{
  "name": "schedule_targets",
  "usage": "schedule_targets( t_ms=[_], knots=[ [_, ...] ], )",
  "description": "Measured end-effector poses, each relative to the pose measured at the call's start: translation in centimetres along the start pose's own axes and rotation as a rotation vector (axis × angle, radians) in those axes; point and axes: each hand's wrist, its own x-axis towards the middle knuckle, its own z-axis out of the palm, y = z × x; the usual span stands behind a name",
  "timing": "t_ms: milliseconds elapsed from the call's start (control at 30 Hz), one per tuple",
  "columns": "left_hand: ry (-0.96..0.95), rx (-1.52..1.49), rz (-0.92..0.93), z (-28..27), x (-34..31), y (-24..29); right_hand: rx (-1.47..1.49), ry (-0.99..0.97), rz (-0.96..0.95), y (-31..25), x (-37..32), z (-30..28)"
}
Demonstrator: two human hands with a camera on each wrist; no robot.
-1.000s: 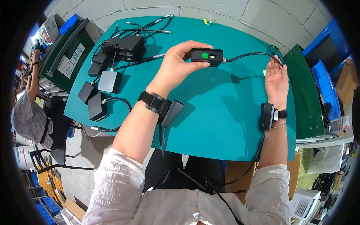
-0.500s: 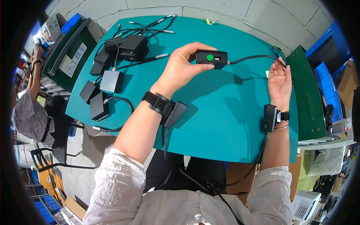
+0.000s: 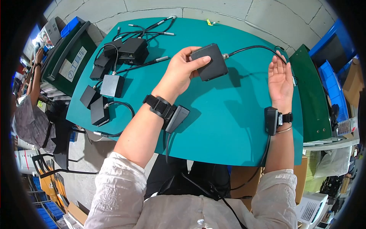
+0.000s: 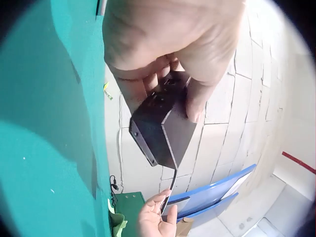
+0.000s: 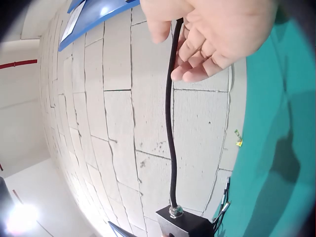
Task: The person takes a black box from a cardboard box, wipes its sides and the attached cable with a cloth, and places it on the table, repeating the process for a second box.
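My left hand pinches a small black box above the table, thumb across its broad plain face and fingers behind. Slots show on the box's end beneath the fingers in the left wrist view. A black cable leaves the box's right side through a metal connector and arcs over to my right hand. That hand lies palm up, its fingers nearly straight, and the cable passes between thumb and fingers in the right wrist view. The cable's far end is hidden by the hand.
Several similar black boxes with cables lie on the left of the green table. A yellow-green tag sits at the back edge by the block wall. Green cabinets flank the table. Another person is at far left.
My left hand has turned the box, so its broad face now shows instead of the end with the green sticker and ports. The right hand has stayed nearly in place with the cable.
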Motion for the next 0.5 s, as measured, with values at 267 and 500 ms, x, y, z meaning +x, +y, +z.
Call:
schedule_targets(
  t_ms=[267, 500],
  knots=[
    [0.06, -0.245, -0.209, -1.0, 0.7, -1.5, -0.215, 0.021, -0.039, 0.5, -0.3, 0.8],
    [0.25, -0.549, -0.314, -0.2, 0.6, -1.1, -0.641, -0.035, -0.166, 1.0, -0.9, 1.5]
  ],
)
